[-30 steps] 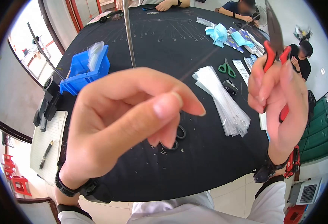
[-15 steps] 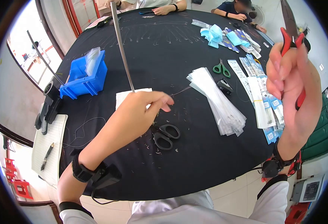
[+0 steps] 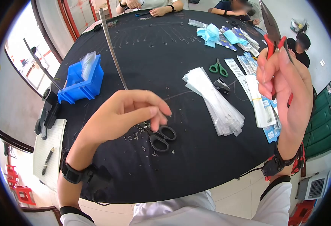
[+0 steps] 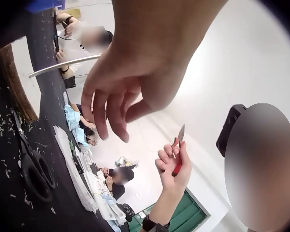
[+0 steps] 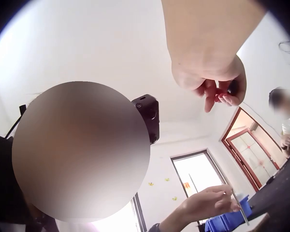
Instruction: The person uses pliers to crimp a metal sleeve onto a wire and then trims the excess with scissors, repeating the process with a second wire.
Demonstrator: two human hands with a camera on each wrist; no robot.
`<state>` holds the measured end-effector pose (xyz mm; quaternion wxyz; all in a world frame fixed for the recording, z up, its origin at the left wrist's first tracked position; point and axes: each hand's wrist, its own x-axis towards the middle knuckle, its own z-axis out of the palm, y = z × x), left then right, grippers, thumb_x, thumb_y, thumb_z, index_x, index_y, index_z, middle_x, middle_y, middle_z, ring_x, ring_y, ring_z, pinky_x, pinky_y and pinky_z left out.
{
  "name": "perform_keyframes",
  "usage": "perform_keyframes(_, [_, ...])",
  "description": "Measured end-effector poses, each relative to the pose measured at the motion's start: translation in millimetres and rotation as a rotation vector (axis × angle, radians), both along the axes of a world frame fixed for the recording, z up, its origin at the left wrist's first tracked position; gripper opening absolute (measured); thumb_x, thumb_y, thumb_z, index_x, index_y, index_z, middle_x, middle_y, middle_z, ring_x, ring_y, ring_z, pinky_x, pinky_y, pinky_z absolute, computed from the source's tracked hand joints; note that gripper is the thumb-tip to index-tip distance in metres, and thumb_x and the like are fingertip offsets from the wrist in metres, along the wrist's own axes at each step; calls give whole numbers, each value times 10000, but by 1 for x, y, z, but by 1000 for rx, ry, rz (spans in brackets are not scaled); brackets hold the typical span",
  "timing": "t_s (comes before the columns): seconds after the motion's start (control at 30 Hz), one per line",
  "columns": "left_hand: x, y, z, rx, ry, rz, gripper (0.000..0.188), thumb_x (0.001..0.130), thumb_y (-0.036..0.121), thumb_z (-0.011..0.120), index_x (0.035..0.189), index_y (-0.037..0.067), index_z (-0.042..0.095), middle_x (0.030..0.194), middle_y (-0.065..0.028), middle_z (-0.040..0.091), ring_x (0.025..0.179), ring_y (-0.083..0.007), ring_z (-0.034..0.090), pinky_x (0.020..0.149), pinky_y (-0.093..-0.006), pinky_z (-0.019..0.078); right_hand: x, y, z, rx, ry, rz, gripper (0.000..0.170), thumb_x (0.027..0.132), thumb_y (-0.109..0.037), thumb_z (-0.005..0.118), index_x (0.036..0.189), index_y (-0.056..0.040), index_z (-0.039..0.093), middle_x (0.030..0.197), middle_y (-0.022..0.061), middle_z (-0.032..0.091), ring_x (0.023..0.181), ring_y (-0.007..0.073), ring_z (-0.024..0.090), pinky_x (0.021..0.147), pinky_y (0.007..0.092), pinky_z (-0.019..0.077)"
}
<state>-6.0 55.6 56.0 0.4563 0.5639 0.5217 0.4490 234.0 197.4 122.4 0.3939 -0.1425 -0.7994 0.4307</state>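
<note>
Left hand [image 3: 124, 113] curls near the black scissors [image 3: 158, 134], its hold unclear, while the right hand [image 3: 289, 81] grips pliers [image 3: 272, 27], best held steady.

Right hand [image 3: 289, 84]: 1 pliers [image 3: 272, 27]. Just beside left hand [image 3: 122, 117]: 1 black scissors [image 3: 153, 133]. Left of left hand: 1 bin [image 3: 92, 83], 1 pen [image 3: 47, 162]. Between hands, farther out: 1 green scissors [image 3: 218, 66].
</note>
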Motion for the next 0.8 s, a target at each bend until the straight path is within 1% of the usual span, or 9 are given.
perform_keyframes(0.03, [-4, -2, 0, -37, -61, -97, 231, 877, 79, 510, 1007, -80, 615, 784, -115, 648, 676, -124, 604, 737, -280, 490, 0, -1, 1, 7, -16, 11, 415, 987, -265, 352, 700, 11, 470, 744, 80, 398, 549, 87, 351, 491, 210, 293])
perform_keyframes(0.17, [3, -8, -9, -165, -288, -421, 375, 864, 144, 562, 1131, -118, 569, 657, -78, 611, 600, -119, 578, 632, -252, 462, -4, -7, 2, 51, -87, 50, 396, 978, -248, 373, 743, 38, 513, 763, 93, 453, 543, 81, 380, 492, 209, 301])
perform_keyframes(0.27, [17, -16, 7, -298, -228, -596, 408, 883, 220, 582, 1147, -91, 579, 606, -41, 572, 551, -87, 527, 559, -221, 417, -13, -8, -8, 83, -179, 36, 339, 946, -212, 446, 779, 59, 563, 790, 96, 530, 534, 72, 409, 489, 203, 308])
perform_keyframes(0.4, [33, -28, 18, -205, -141, -581, 322, 932, 181, 496, 1134, -44, 611, 563, -11, 535, 444, -62, 451, 473, -217, 372, -27, -10, -28, 289, -257, -28, 252, 879, -153, 566, 722, 36, 619, 798, 71, 592, 615, 111, 473, 574, 239, 354])
perform_keyframes(0.5, [33, -39, 12, -214, -433, -595, 328, 974, 178, 416, 1153, -33, 592, 570, -67, 566, 438, -109, 496, 465, -221, 397, -35, -10, -40, 291, -302, -31, 185, 852, -110, 604, 712, 10, 626, 738, 64, 546, 643, 138, 497, 595, 262, 366])
perform_keyframes(0.57, [42, -47, 13, 47, -517, -405, 379, 993, 249, 378, 1171, -26, 566, 578, -120, 585, 453, -172, 533, 482, -257, 434, -39, -8, -53, 333, -255, -30, 181, 841, -114, 627, 726, 25, 617, 695, 90, 526, 565, 186, 479, 528, 296, 348])
perform_keyframes(0.63, [39, -46, 13, 269, -467, -286, 483, 997, 389, 316, 1201, 5, 525, 659, -229, 616, 505, -298, 587, 502, -352, 492, -39, -10, -59, 368, -269, -18, 171, 829, -117, 647, 761, 37, 614, 675, 111, 508, 527, 231, 475, 497, 319, 352])
perform_keyframes(0.73, [17, -41, 6, 453, -453, -249, 475, 1003, 405, 225, 1350, 100, 336, 1091, -210, 535, 911, -338, 557, 779, -444, 459, -36, -19, -68, 368, -401, -25, 144, 829, -85, 636, 733, 20, 615, 740, 94, 544, 622, 193, 521, 559, 294, 386])
perform_keyframes(0.8, [10, -42, 8, 499, -474, -190, 488, 1007, 388, 200, 1426, 138, 207, 1308, -178, 399, 1133, -339, 459, 938, -459, 404, -35, -25, -77, 392, -387, 3, 114, 810, -66, 657, 795, 40, 617, 755, 116, 537, 633, 242, 538, 562, 313, 408])
